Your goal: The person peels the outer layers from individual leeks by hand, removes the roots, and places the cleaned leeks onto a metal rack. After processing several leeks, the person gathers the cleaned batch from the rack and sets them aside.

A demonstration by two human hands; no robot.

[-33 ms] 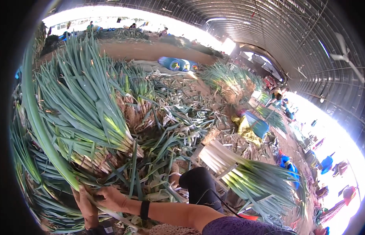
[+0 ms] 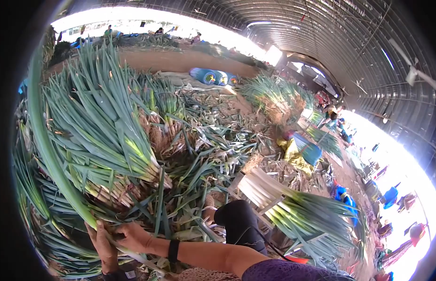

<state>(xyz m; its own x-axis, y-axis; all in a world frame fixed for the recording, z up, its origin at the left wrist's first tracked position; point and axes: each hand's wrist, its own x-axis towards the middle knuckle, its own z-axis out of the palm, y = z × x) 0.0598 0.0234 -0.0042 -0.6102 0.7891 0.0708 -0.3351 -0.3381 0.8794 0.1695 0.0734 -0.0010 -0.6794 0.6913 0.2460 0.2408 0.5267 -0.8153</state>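
Head view: the left hand and right hand both seem clamped on 1 leek; gripping low near its pale base looks steadiest.

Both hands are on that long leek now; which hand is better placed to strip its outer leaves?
Probably right: the right hand lies across the leek near its base, while the left hand grips it from below.

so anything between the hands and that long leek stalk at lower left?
Nothing visible. Both the left hand and right hand are already on the leek stalk, gripping its lower end right against the big leek pile.
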